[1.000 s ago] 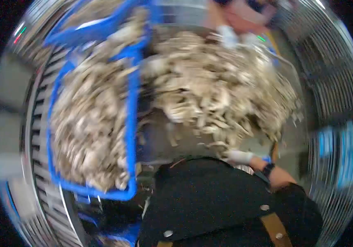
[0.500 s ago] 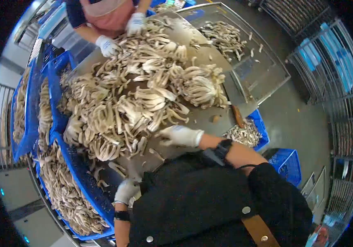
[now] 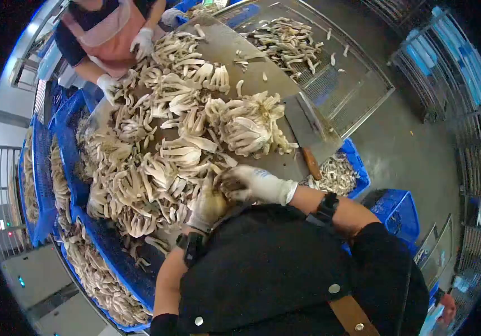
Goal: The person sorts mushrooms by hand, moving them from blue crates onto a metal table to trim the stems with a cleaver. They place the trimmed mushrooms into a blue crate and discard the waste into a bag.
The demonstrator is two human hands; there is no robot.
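My left hand, in a stained white glove, is at the near edge of a heap of mushrooms. Close against it on the right is my gloved right hand, its fingers bent and blurred by motion. Whether anything lies between the two hands is hidden. Beyond them sits a large clustered mushroom clump on the metal table. To its right lies a knife with a brown handle, out of reach of both hands' fingers.
Across the heap, a person in a pink apron has both gloved hands at the mushrooms. Blue crates of mushrooms line the left. A mesh tray holds loose pieces at upper right. A blue crate of small pieces stands below the knife.
My left hand has risen from the table's near edge up to the heap. My right hand has turned and now meets it. The other person's hands have shifted left in view.
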